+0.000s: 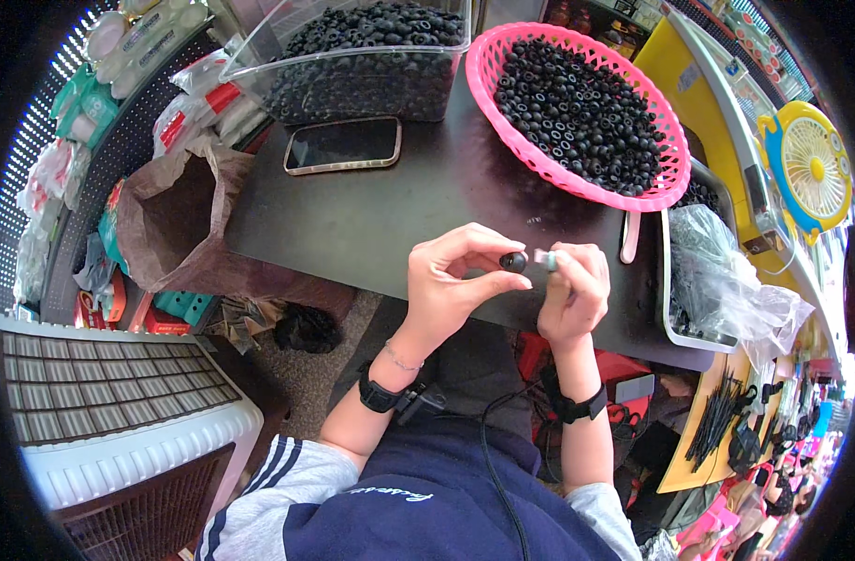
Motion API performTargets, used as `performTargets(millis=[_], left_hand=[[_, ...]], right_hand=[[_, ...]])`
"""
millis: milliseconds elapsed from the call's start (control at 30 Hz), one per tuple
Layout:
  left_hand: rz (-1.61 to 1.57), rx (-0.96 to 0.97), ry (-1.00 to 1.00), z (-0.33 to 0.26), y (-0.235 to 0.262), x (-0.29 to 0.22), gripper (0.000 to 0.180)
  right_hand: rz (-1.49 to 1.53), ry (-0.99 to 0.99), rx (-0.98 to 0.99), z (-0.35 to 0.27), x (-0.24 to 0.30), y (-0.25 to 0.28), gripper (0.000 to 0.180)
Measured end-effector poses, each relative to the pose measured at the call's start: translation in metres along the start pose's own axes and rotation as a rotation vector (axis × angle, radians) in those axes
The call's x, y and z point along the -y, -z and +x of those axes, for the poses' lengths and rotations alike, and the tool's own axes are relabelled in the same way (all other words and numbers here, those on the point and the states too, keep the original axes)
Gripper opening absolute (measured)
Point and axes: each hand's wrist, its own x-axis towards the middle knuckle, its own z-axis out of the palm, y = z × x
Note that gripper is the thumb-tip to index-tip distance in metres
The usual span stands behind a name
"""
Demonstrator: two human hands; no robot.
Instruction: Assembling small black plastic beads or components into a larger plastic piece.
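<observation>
Between the thumb and forefinger of my left hand (446, 279) is a small round black part (513, 262) with a hole in it. My right hand (575, 292) is closed in a pinch on a small pale piece (546, 259), too small to name; its tip points at the black part, with a narrow gap between them. Both hands are above the near edge of the dark table (352, 220). Beyond them, a pink plastic basket (675, 154) holds many similar black parts. More fill a clear plastic bin (352, 64) at the back left.
A phone (343, 146) lies before the bin. On the right are a metal tray (668, 309) with a clear plastic bag (736, 271), a pale pink strip (630, 236) and a yellow-blue fan (811, 168). A brown open bag (189, 210) stands left. A dark cable (488, 449) hangs before me.
</observation>
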Motion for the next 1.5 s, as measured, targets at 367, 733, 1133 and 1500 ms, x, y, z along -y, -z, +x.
performTargets(millis=[367,733,1133,1500], left_hand=[[-0.055,-0.008,0.106,-0.001,0.002,-0.002,0.016],[0.377,-0.001,-0.216,0.075,0.055,-0.058,0.014],[1.25,0.218,-0.536,0.214,0.078,-0.073,0.032],[1.341,0.954,-0.083,0.228,-0.019,0.057,0.016]], right_hand=[[0.038,-0.116,-0.098,-0.011,-0.006,-0.003,0.021],[0.065,-0.179,-0.145,-0.011,-0.008,-0.003,0.022],[0.06,-0.199,-0.173,-0.004,-0.007,-0.001,0.019],[0.083,-0.214,-0.201,-0.004,-0.007,0.001,0.018]])
